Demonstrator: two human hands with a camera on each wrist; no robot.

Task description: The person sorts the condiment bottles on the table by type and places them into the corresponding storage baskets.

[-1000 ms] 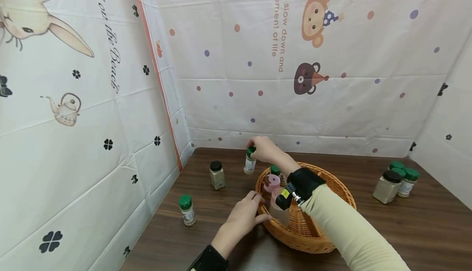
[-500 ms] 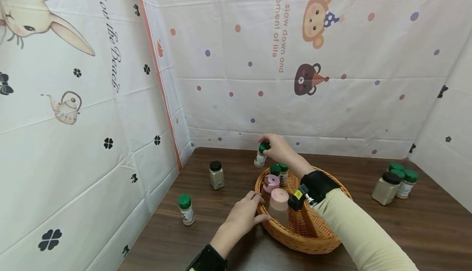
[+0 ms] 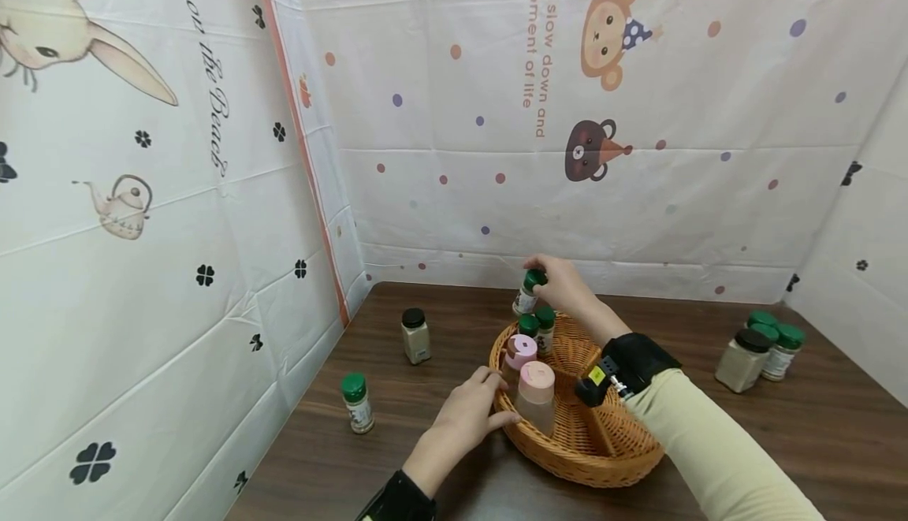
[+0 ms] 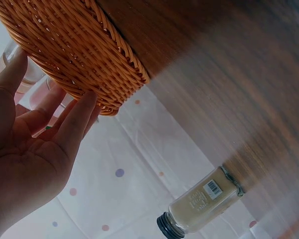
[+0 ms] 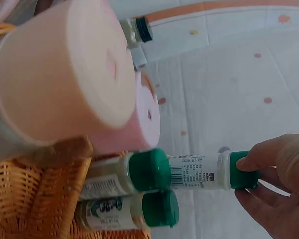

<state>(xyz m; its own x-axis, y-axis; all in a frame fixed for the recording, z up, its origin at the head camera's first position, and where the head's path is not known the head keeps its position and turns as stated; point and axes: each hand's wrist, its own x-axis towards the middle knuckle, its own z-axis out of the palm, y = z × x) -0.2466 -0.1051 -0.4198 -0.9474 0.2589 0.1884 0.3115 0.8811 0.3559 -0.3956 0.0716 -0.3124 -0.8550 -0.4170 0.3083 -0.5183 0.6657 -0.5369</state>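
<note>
At the back left of the wicker basket (image 3: 560, 466), my right hand (image 3: 563, 286) pinches a spice jar (image 3: 525, 303) by its green cap. The jar is tilted, its label and barcode showing in the right wrist view. My left hand (image 3: 463, 414) rests on the basket's left rim, fingers and thumb spread along it and fairly straight. Inside the basket stand two green-capped jars (image 5: 109, 214), a jar with a pink lid (image 3: 521, 350) and a larger one with a pale pink lid (image 3: 537, 387).
Left of the basket are a black-capped jar (image 3: 415, 337) and a green-capped jar (image 3: 358, 404). Several jars, including a black-capped one (image 3: 742, 362), cluster at the table's right. A divider (image 3: 599, 426) crosses the basket. Printed cloth (image 3: 454, 206) hangs behind the table.
My right hand has carried the green-capped jar rightward, from left of the basket to its back edge. The left hand has stayed on the rim.
</note>
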